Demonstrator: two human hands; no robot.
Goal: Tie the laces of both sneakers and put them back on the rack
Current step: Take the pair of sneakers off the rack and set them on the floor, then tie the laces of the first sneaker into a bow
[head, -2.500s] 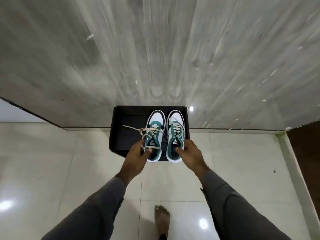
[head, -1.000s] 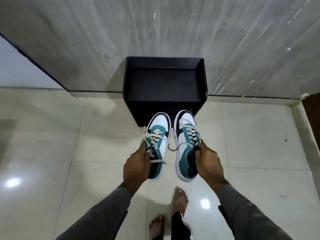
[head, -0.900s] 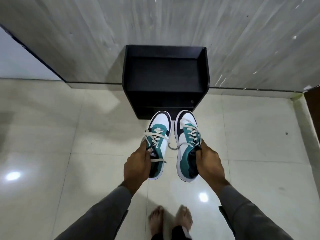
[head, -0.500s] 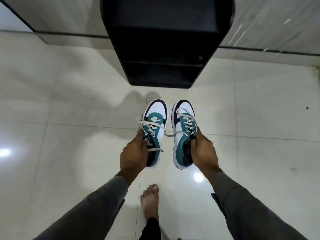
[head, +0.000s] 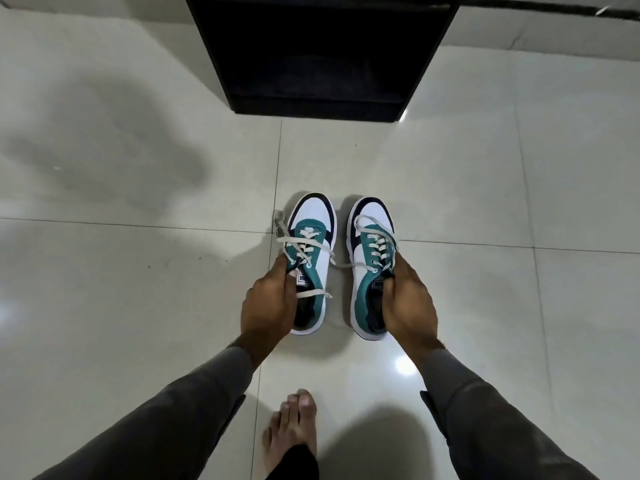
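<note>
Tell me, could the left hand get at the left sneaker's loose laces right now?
Probably yes, once it lets go. The left hand grips the left sneaker at its collar, and the untied laces lie just beyond its fingertips with nothing covering them.

Bare floor open left, right of sneakers; rack blocks ahead; foot behind.

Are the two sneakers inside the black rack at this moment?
No, the left sneaker and the right sneaker are out on the tiled floor in front of the black rack, each gripped by one hand.
</note>
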